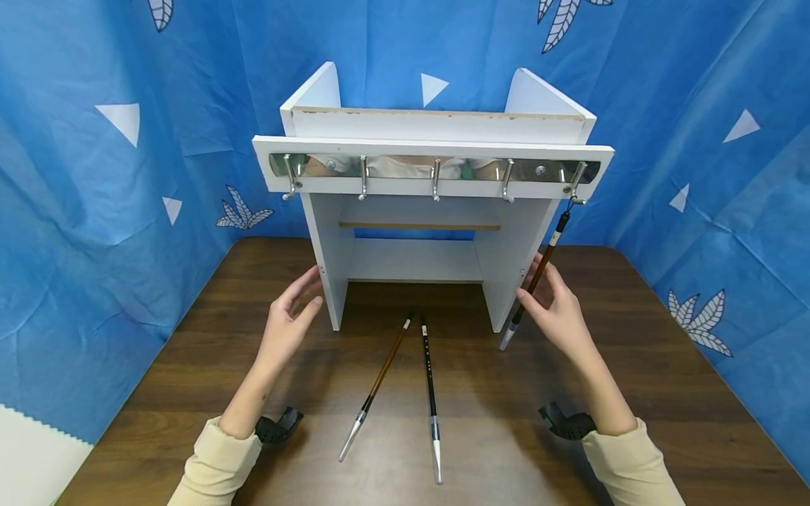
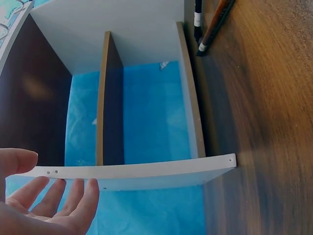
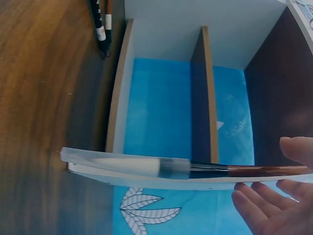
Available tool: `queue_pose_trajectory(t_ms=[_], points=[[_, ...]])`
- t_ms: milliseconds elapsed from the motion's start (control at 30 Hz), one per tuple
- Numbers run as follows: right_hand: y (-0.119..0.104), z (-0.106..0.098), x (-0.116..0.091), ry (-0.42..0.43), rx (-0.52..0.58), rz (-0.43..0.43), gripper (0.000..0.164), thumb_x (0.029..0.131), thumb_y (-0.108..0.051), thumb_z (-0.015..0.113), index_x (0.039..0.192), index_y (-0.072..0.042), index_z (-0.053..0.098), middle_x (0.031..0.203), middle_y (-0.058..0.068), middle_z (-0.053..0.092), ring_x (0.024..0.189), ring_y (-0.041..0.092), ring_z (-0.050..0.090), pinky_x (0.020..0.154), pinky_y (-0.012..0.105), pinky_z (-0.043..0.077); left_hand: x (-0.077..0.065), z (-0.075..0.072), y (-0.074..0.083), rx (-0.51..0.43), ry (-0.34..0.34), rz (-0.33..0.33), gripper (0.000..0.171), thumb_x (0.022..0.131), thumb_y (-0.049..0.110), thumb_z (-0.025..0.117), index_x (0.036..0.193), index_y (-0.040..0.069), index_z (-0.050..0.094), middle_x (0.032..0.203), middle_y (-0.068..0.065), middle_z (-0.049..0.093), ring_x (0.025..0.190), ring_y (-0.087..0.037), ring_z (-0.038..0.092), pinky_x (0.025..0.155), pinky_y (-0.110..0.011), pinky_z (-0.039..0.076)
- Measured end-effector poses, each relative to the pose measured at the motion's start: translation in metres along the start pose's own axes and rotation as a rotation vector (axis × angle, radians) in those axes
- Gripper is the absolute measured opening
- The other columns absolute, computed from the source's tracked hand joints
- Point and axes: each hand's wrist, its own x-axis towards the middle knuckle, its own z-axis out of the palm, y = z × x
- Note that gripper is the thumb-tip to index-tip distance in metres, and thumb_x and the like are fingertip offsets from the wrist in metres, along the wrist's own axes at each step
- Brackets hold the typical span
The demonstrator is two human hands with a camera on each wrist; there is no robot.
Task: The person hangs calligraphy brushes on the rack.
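A white shelf unit stands on the table, with a rail of metal hooks across its upper front. Beside its left side panel is my left hand, fingers loosely bent, thumb apart from them. At the right side panel is my right hand, thumb and fingers spread to either side of a hanging brush. That brown-handled brush hangs by its loop from the rightmost hook; its capped tip points down. Neither hand visibly grips anything; whether the fingertips touch the panels is hard to tell.
Two more capped brushes lie on the wooden table before the unit: a brown one and a black one. Blue patterned cloth surrounds the table at the back and sides. Dark wrist cameras sit on both wrists.
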Motion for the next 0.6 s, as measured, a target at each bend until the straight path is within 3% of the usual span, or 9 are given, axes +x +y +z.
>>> queue_pose_trajectory(t_ms=[133, 267, 467, 533, 600], points=[[-0.013, 0.001, -0.004, -0.013, 0.004, 0.006, 0.061, 0.085, -0.001, 0.056, 0.137, 0.003, 0.024, 0.128, 0.029, 0.039, 0.112, 0.043, 0.044, 0.084, 0.05, 0.038, 0.0, 0.002, -0.014, 0.019, 0.001, -0.015, 0.049, 0.088, -0.001, 0.049, 0.135, 0.003, 0.035, 0.134, -0.015, 0.04, 0.12, -0.034, 0.038, 0.088, -0.024, 0.041], [-0.016, 0.001, -0.007, -0.029, 0.012, 0.007, 0.061, 0.085, 0.001, 0.055, 0.137, 0.004, 0.024, 0.129, 0.029, 0.038, 0.11, 0.042, 0.046, 0.084, 0.047, 0.039, -0.002, 0.009, -0.028, 0.114, -0.047, -0.092, 0.059, 0.088, 0.006, 0.051, 0.14, 0.006, 0.023, 0.138, -0.017, 0.03, 0.124, -0.032, 0.032, 0.092, -0.045, 0.037], [-0.012, 0.003, -0.008, -0.05, 0.06, 0.004, 0.062, 0.086, 0.001, 0.054, 0.138, 0.003, 0.021, 0.132, 0.029, 0.035, 0.112, 0.044, 0.043, 0.084, 0.043, 0.038, -0.012, 0.015, -0.034, 0.431, -0.318, -0.272, 0.082, 0.089, 0.029, 0.051, 0.139, -0.005, -0.005, 0.143, -0.027, 0.006, 0.128, -0.041, 0.017, 0.097, -0.052, 0.026], [-0.01, 0.003, -0.008, -0.054, 0.071, 0.007, 0.062, 0.086, 0.001, 0.054, 0.138, 0.003, 0.02, 0.132, 0.029, 0.034, 0.112, 0.045, 0.042, 0.084, 0.043, 0.037, -0.014, 0.015, -0.033, 0.525, -0.383, -0.278, 0.082, 0.089, 0.033, 0.05, 0.138, -0.009, -0.001, 0.142, -0.029, 0.007, 0.128, -0.042, 0.017, 0.099, -0.053, 0.023], [-0.01, 0.004, -0.009, -0.057, 0.08, 0.014, 0.062, 0.086, 0.001, 0.054, 0.139, 0.002, 0.02, 0.133, 0.029, 0.034, 0.112, 0.045, 0.042, 0.084, 0.043, 0.037, -0.017, 0.016, -0.031, 0.589, -0.398, -0.261, 0.078, 0.089, 0.034, 0.05, 0.138, -0.01, 0.008, 0.14, -0.03, 0.015, 0.125, -0.042, 0.024, 0.098, -0.054, 0.025]])
